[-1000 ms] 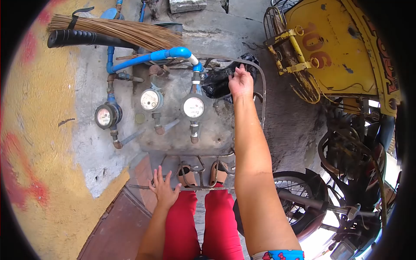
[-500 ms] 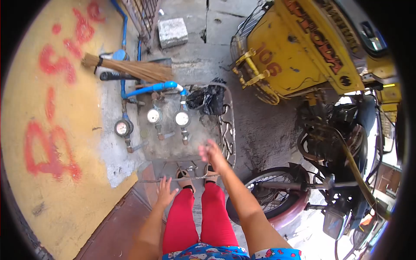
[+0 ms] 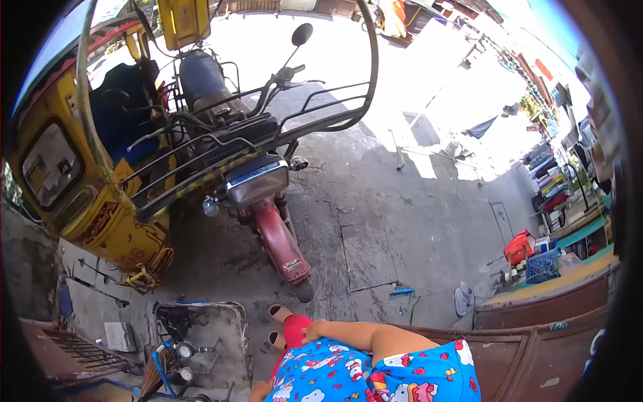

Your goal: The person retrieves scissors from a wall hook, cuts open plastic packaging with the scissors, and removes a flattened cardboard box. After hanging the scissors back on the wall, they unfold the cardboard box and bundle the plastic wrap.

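Note:
My right hand [image 3: 313, 330] rests against the red trousers [image 3: 295, 328] at knee height, its fingers loosely spread and nothing visible in them. At the bottom edge, a small patch of skin [image 3: 260, 392] shows beside the blue patterned shirt [image 3: 328, 368]; the fingers of my left hand are not distinguishable. To the left, water meters [image 3: 184, 350] with blue pipes [image 3: 161, 350] stand inside a metal frame [image 3: 242, 335]. A broom [image 3: 153, 378] leans beside them, and a dark plastic bag [image 3: 175, 321] lies near the frame's upper left corner.
A yellow sidecar [image 3: 100, 221] and a motorcycle with a red fender [image 3: 276, 241] stand at the upper left. A concrete block [image 3: 120, 336] lies at lower left. Grey slippers [image 3: 462, 299], a blue crate [image 3: 542, 266] and a red bag [image 3: 520, 247] are at right. Brown metal panels [image 3: 495, 348] border the bottom right.
The view has swung from the meters toward the street. My right hand has drawn back from the black bag to the trousers, and my left hand has mostly left view.

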`<control>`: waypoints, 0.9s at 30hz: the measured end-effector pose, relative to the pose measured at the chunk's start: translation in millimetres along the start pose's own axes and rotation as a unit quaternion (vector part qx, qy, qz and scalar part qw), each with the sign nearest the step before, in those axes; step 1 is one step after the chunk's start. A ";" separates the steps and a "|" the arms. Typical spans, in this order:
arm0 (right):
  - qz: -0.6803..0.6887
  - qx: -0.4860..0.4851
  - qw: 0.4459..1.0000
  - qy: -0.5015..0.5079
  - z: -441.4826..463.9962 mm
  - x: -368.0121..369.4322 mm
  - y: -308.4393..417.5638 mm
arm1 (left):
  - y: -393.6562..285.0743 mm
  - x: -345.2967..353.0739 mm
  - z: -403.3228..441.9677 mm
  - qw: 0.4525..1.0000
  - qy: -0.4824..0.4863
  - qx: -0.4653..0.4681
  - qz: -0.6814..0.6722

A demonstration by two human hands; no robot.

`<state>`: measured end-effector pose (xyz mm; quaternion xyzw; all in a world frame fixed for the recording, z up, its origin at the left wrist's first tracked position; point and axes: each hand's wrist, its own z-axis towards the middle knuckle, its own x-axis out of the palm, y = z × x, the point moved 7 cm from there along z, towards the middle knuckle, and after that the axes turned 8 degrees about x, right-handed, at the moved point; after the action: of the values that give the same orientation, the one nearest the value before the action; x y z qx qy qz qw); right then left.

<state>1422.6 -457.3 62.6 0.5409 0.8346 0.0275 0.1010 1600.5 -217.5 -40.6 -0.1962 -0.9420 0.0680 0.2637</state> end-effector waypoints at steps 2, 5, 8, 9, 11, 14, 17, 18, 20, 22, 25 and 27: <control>0.078 0.001 0.992 -0.101 -31.1 -5.9 -17.9 | -20.4 -23.2 -15.7 0.998 -0.005 -0.031 0.052; 0.146 0.026 0.979 -0.136 -41.1 19.3 -77.4 | -81.7 -39.8 -21.7 0.993 -0.010 -0.054 0.109; 0.236 0.062 0.963 -0.115 -65.7 40.0 -137.9 | -154.8 -38.7 0.2 0.987 -0.007 -0.064 0.148; 0.247 0.063 0.960 -0.117 -66.2 55.6 -156.4 | -178.1 -35.2 8.6 0.986 -0.006 -0.066 0.154; 0.339 0.027 0.920 -0.197 -66.9 75.3 -199.4 | -240.0 -21.5 33.0 0.985 -0.010 -0.056 0.160; 0.413 -0.020 0.874 -0.254 -66.2 88.3 -271.2 | -330.9 14.1 69.7 0.986 -0.017 -0.046 0.158; 0.476 -0.032 0.790 -0.384 -77.4 84.5 -355.1 | -408.9 58.3 99.1 0.987 -0.022 -0.049 0.148; 0.532 -0.047 0.767 -0.357 -66.3 90.8 -375.3 | -413.0 64.9 97.0 0.986 -0.023 -0.073 0.150; 0.707 -0.084 0.660 -0.239 -67.2 107.4 -394.7 | -434.8 75.1 95.3 0.974 -0.016 -0.132 0.183; 0.740 -0.049 0.626 -0.242 -83.5 132.1 -414.6 | -490.5 97.0 121.9 0.963 -0.001 -0.157 0.218; 0.752 -0.005 0.619 -0.226 -102.8 114.4 -460.0 | -553.9 106.5 138.4 0.958 -0.012 -0.178 0.224; 0.744 0.020 0.636 -0.202 -116.1 99.5 -486.2 | -574.3 106.6 139.8 0.961 -0.022 -0.187 0.202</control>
<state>924.1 -560.5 86.9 0.9729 0.1087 -0.0330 0.2014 1252.1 -702.5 23.4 -0.4263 -0.8844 -0.0534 0.1824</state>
